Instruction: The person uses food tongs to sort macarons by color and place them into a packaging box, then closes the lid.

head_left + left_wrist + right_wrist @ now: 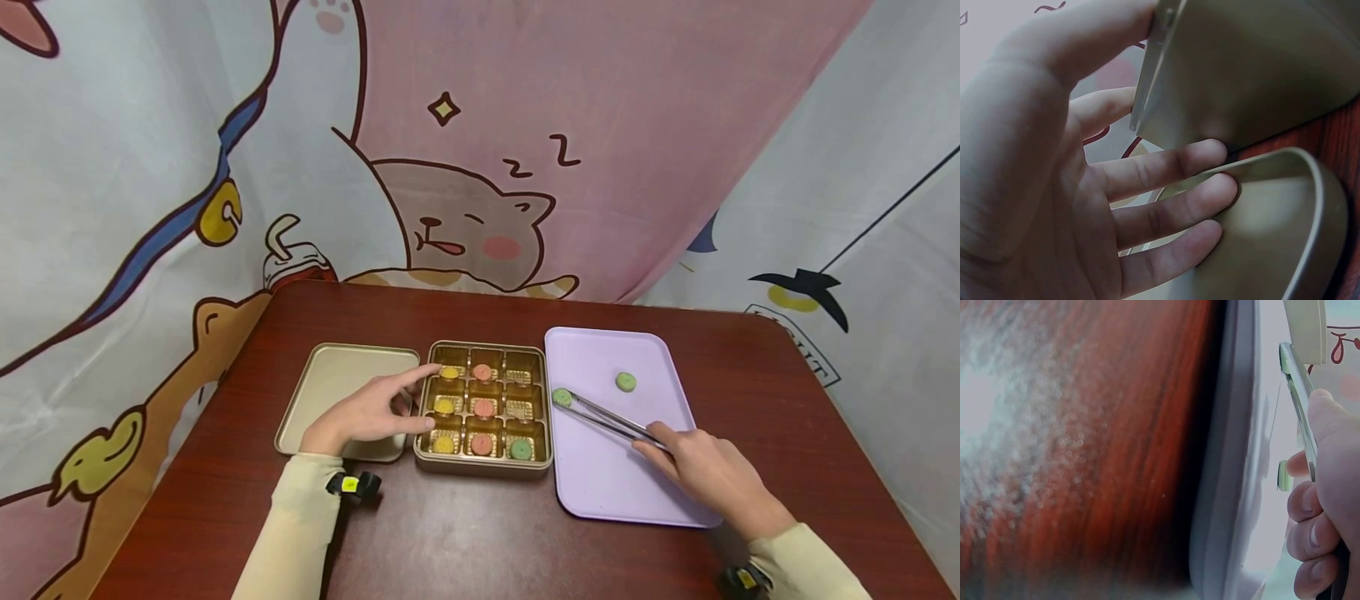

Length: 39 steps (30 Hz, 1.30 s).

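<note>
My right hand (pixel 712 475) grips metal tongs (pixel 611 419), and a green macaron (pixel 562 398) sits between the tips, over the left edge of the lilac tray (pixel 622 483). Farther back on that tray lies another green macaron (pixel 626 382). To the left is a gold tin (pixel 483 468) with a divided insert: yellow macarons (pixel 444 406) fill its left column, pink ones (pixel 483 407) the middle column, and a green one (pixel 521 449) the front right compartment. My left hand (pixel 367 412) touches the tin's left side with thumb and index finger extended; its other fingers hang over the lid.
The tin's gold lid (pixel 337 375) lies left of the tin, partly under my left hand. All of it stands on a dark red-brown wooden table (pixel 465 533). Behind the table hangs a cloth (pixel 480 100) printed with cartoon animals.
</note>
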{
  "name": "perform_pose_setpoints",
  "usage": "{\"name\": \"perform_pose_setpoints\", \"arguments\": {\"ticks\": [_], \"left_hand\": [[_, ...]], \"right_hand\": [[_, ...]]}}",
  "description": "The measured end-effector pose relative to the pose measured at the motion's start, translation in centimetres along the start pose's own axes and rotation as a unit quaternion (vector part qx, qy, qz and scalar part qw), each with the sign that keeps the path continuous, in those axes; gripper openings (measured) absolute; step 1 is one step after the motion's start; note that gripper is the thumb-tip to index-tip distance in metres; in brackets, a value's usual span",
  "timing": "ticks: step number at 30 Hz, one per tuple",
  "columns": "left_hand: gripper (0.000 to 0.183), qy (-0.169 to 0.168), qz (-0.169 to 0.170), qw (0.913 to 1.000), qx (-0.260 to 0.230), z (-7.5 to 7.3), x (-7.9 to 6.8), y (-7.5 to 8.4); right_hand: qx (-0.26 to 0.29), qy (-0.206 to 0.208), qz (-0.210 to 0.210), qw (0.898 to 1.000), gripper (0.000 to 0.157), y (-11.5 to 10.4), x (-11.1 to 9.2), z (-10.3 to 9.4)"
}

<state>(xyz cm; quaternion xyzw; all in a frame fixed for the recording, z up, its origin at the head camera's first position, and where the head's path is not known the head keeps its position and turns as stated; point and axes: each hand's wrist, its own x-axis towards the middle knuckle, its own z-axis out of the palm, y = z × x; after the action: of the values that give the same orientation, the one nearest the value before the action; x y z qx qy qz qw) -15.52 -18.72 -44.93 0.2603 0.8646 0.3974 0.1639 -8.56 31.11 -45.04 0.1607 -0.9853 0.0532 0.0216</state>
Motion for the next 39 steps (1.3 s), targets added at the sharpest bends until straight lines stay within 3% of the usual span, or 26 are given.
{"name": "perform_pose_setpoints", "arguments": {"ticks": [20, 39], "left_hand": [[0.086, 0.003, 0.004, 1.0000, 0.001, 0.0, 0.1, 0.0], [0.087, 0.002, 0.006, 1.0000, 0.001, 0.0, 0.1, 0.1]], "right_hand": [[0.013, 0.001, 0.016, 1.000, 0.028, -0.4, -0.7, 0.0], [-0.004, 0.115, -0.041, 0.993, 0.032, -0.8, -0.7, -1.7]]}}
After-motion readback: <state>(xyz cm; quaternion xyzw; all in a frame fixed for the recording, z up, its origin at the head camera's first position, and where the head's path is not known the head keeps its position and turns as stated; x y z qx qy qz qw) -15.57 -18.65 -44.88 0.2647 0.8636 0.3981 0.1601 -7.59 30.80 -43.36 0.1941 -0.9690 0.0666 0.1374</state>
